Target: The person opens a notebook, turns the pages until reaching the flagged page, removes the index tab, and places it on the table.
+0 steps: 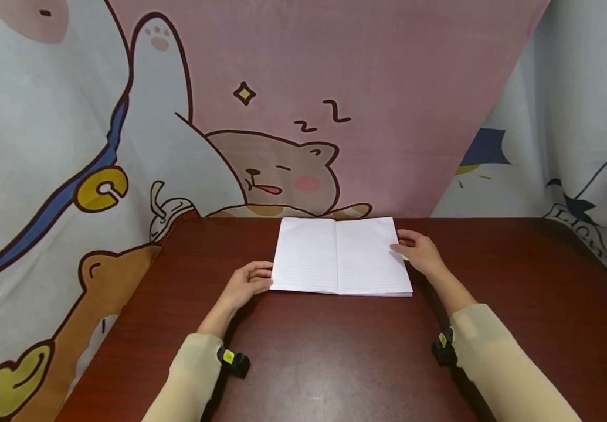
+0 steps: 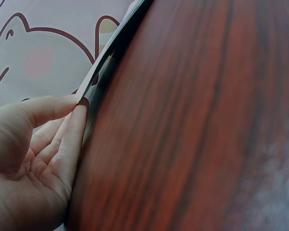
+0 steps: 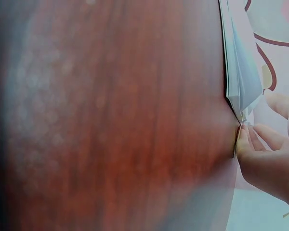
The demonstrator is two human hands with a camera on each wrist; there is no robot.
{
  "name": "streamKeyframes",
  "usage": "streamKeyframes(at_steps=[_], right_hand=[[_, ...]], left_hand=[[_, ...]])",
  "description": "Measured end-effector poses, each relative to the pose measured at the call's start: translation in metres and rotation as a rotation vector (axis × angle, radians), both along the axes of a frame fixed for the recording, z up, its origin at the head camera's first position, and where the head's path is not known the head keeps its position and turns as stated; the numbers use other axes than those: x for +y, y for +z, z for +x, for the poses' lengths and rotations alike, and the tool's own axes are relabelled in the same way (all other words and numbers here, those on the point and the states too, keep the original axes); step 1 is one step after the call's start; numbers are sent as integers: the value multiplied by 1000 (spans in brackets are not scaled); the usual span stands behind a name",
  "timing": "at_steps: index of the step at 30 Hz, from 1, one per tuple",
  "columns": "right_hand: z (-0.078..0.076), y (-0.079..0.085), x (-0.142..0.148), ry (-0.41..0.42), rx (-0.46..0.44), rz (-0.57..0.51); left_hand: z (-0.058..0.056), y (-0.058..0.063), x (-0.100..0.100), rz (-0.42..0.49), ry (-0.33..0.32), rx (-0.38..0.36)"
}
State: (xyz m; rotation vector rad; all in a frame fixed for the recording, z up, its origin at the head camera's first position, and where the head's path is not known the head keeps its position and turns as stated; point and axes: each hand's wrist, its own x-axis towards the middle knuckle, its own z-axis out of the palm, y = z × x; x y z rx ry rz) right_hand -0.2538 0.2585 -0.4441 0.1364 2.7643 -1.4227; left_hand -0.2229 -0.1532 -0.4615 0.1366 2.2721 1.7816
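Left grip (image 1: 242, 287) pinches notebook (image 1: 305, 258) edge; table (image 1: 329, 351) spreads nearside.

Person, long sleeves, pale cream, plain fabric: left sleeve (image 1: 192, 369), right sleeve (image 1: 501, 354). Both end short of the wrists. Small black blocky unit at each cuff, left unit (image 1: 239, 365), right unit (image 1: 443, 351); yellow patch (image 1: 228, 356) on left, smaller yellow mark (image 1: 443, 339) on right.

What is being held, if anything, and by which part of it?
The open lined notebook: the left hand pinches its left edge, by the near corner; the right hand touches its right edge, but whether it grips is unclear.
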Motion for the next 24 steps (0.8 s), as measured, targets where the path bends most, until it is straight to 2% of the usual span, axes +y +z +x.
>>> streamKeyframes(at_steps=[6, 13, 20, 24], right_hand=[[-1, 1, -1, 12, -39, 38], [-1, 1, -1, 35, -42, 71], [0, 5, -2, 34, -59, 61], [1, 6, -3, 26, -34, 57]], left_hand=[[-1, 0, -1, -11, 3, 1], [-1, 0, -1, -14, -5, 8], [-1, 0, -1, -8, -2, 8], [-1, 0, -1, -13, -1, 6]])
